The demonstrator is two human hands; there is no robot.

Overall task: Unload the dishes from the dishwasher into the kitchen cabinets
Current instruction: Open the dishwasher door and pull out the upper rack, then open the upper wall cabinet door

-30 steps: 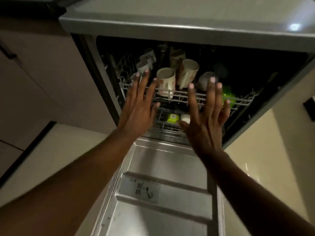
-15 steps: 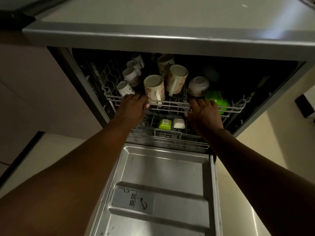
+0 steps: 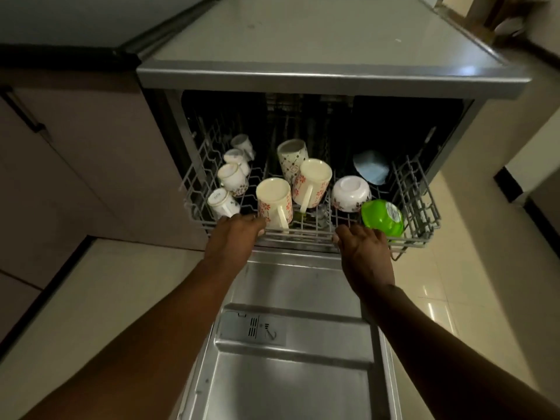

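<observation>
Both hands are gripping the front rail of the upper rack point(image 3: 306, 234) — left hand point(image 3: 233, 237) and right hand point(image 3: 362, 250), fingers clamped on the wire — mugs point(image 3: 274, 201) are standing inside.

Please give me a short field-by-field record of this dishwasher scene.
door: dishwasher door open, lying flat
rack: upper rack partly out
left hand: left hand grips the rack's front rail
right hand: right hand grips the rack's front rail
front row: flowered mug, green bowl, both upside down
left side: four small cups in a line
further back: white bowl, blue bowl
</observation>
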